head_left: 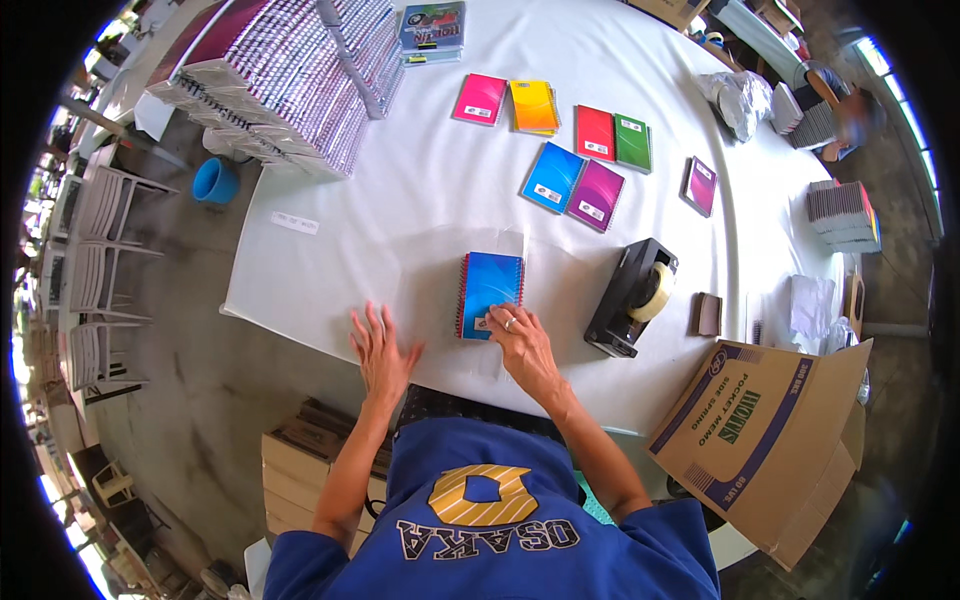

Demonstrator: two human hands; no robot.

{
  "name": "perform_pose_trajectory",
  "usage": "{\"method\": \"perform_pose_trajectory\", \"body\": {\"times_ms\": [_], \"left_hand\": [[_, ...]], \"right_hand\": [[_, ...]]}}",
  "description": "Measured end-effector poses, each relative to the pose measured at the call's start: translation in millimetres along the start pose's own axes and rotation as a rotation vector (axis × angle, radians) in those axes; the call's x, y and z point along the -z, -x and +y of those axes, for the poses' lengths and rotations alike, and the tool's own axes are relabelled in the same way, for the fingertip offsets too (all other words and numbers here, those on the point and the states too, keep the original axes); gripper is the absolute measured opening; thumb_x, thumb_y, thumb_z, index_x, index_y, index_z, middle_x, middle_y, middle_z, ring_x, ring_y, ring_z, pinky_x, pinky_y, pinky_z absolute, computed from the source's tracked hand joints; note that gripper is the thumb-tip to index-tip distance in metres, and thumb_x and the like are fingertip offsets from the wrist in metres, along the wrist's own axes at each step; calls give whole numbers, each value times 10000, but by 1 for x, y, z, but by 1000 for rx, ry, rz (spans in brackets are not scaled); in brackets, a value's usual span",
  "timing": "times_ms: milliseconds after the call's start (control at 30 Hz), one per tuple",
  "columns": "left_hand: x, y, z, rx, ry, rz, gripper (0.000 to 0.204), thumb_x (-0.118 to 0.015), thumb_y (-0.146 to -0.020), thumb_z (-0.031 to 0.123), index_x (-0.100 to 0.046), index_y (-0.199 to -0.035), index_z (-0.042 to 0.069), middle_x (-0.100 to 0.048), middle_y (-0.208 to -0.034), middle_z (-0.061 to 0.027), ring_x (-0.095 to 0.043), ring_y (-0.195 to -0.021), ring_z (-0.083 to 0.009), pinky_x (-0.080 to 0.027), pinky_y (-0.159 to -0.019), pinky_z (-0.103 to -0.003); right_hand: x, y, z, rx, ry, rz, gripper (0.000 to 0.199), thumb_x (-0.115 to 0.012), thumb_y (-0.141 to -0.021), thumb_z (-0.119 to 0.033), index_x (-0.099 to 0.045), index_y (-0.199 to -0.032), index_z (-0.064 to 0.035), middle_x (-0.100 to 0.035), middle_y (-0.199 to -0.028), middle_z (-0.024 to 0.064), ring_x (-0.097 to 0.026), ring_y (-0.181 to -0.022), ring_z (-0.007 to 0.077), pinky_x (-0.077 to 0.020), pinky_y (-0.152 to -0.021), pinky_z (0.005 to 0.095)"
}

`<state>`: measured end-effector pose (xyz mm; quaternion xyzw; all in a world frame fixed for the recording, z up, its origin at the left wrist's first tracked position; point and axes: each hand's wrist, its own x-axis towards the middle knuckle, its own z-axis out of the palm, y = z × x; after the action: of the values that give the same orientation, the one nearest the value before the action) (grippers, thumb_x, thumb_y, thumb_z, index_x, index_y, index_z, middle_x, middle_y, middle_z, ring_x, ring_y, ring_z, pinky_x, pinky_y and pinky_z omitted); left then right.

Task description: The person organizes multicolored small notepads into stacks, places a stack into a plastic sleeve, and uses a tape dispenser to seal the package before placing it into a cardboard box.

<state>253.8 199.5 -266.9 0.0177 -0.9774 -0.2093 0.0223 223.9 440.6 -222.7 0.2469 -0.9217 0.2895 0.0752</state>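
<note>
Right hand (520, 340) pressing flat on the lower edge of a blue spiral notebook (490, 290), fingers spread, gripping nothing. Left hand (378, 350) open too, palm down on a clear plastic sheet (420, 270) under the notebook, near the front edge of the white table (420, 170). Just to the right, a black tape dispenser (632, 296). Farther back, six more small notebooks (565, 150) lying loose and bare. Judging by that, wrapping barely begun: sheet not yet folded over, no tape pulled, the rest untouched.
</note>
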Motion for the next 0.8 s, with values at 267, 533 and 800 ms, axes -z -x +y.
{"method": "perform_pose_trajectory", "body": {"times_ms": [267,533,800], "left_hand": [[-10,22,9,-105,226,47,589,-575,-922,112,-334,-1458,147,-463,-1381,-182,-434,-1292,-358,-347,-1057,-443],[13,33,70,125,899,-38,543,-499,-887,-73,-394,-1408,37,-477,-1393,-142,-506,-1245,-258,-461,-963,-361],[32,25,70,-469,342,-338,541,-563,-865,20,-421,-1387,36,-473,-1393,-142,-396,-1334,-304,-353,-1070,-446]], "right_hand": [[0,-20,-9,-91,-237,-69,169,-570,-746,109,-561,-904,52,-522,-1109,162,-527,-1039,348,-466,-848,418],[-15,-26,-5,-309,-523,-77,162,-701,-819,-92,-600,-790,32,-542,-1081,173,-561,-970,331,-482,-766,396],[-36,-27,8,-449,-533,-79,89,-678,-735,32,-602,-742,79,-565,-1035,188,-577,-948,301,-499,-743,351]]}}
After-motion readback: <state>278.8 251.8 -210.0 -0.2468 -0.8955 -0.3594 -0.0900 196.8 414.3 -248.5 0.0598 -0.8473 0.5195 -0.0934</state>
